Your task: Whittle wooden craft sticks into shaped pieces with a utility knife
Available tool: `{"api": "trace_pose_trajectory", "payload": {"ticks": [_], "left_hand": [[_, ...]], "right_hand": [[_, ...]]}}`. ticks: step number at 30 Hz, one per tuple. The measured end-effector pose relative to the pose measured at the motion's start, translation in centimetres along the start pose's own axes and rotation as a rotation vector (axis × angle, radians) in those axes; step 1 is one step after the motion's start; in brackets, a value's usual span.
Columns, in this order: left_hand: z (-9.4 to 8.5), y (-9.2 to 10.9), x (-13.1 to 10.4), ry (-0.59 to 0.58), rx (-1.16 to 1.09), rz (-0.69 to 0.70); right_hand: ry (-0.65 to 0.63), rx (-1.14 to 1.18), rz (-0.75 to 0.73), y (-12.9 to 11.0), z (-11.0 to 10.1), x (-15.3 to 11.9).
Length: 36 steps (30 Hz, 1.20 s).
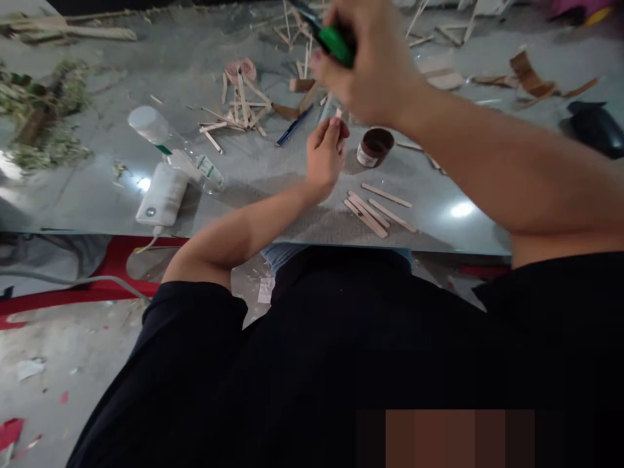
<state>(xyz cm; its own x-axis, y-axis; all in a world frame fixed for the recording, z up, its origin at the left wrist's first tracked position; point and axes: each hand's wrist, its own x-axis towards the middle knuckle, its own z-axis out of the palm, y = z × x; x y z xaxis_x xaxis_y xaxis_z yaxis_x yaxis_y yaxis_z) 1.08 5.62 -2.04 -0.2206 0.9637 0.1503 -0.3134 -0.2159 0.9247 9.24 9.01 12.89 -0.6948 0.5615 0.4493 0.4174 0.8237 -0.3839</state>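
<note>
My right hand (373,62) is raised at the top centre, its fingers wrapped round a tool with a green and black handle (337,45); the tool's dark front end points up and left. Lower and to the left, my left hand (325,153) pinches a small pale wooden stick (339,113), of which only the tip shows above the fingers. Just right of this hand stands a small brown open jar (375,147) with a white label. Several flat wooden sticks (366,214) lie near the table's front edge, below the jar.
On the grey table (244,198) lie a clear bottle (178,151), a white power bank (162,194) with a cable, a blue pen (294,126), a stick structure (242,104) and dried plants (41,117). A dark computer mouse (595,127) is at the right.
</note>
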Motion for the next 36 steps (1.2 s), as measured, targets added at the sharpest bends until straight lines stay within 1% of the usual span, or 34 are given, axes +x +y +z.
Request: {"api": "trace_pose_trajectory", "payload": {"ticks": [1, 3, 4, 6, 8, 10, 12, 14, 18, 22, 25, 28, 31, 34, 36], "left_hand": [[0.3, 0.6, -0.7, -0.010, -0.023, 0.056], [0.8, 1.8, -2.3, -0.070, -0.071, 0.142], [1.1, 2.4, -3.1, -0.098, -0.080, 0.166], [1.6, 3.6, -5.0, -0.224, -0.083, 0.224], [1.9, 4.7, -6.7, -0.321, -0.055, 0.266], [1.9, 5.7, -8.2, -0.403, -0.022, 0.293], [1.8, 6.1, -9.2, -0.438, 0.023, 0.301], [1.6, 6.0, -9.6, -0.432, 0.087, 0.300], [1.5, 4.6, -9.4, -0.416, 0.161, 0.265], [1.6, 2.9, -9.1, -0.418, 0.064, 0.231], [1.4, 2.2, -8.8, -0.468, 0.010, 0.247], [1.0, 1.7, -8.3, -0.509, -0.001, 0.258], [0.7, 1.4, -7.9, -0.500, -0.007, 0.231], [0.7, 1.3, -7.8, -0.484, -0.019, 0.181], [0.8, 1.4, -8.0, -0.451, -0.064, 0.139]], "right_hand": [[0.142, 0.028, 0.005, 0.7, -0.9, -2.5], [0.234, 0.063, -0.020, 2.3, -2.1, -7.3], [0.229, 0.069, -0.007, 3.1, -2.3, -9.5], [0.191, 0.091, 0.008, 4.9, -2.0, -13.1], [0.259, 0.092, -0.021, 6.3, -1.2, -15.4], [0.268, 0.087, -0.046, 7.1, -0.5, -16.8], [0.237, 0.087, -0.094, 7.3, -0.1, -17.5], [0.222, 0.084, -0.141, 7.1, 0.1, -18.0], [0.220, -0.018, -0.128, 6.0, 0.2, -18.7], [0.165, -0.103, -0.094, 5.0, 0.4, -19.0], [0.158, -0.148, -0.070, 4.7, 0.5, -19.1], [0.110, -0.179, -0.021, 4.5, 0.5, -19.1], [0.054, -0.205, 0.036, 4.7, 0.4, -19.1], [0.064, -0.203, 0.048, 4.9, 0.3, -19.1], [0.057, -0.185, 0.073, 4.9, 0.2, -19.2]]}}
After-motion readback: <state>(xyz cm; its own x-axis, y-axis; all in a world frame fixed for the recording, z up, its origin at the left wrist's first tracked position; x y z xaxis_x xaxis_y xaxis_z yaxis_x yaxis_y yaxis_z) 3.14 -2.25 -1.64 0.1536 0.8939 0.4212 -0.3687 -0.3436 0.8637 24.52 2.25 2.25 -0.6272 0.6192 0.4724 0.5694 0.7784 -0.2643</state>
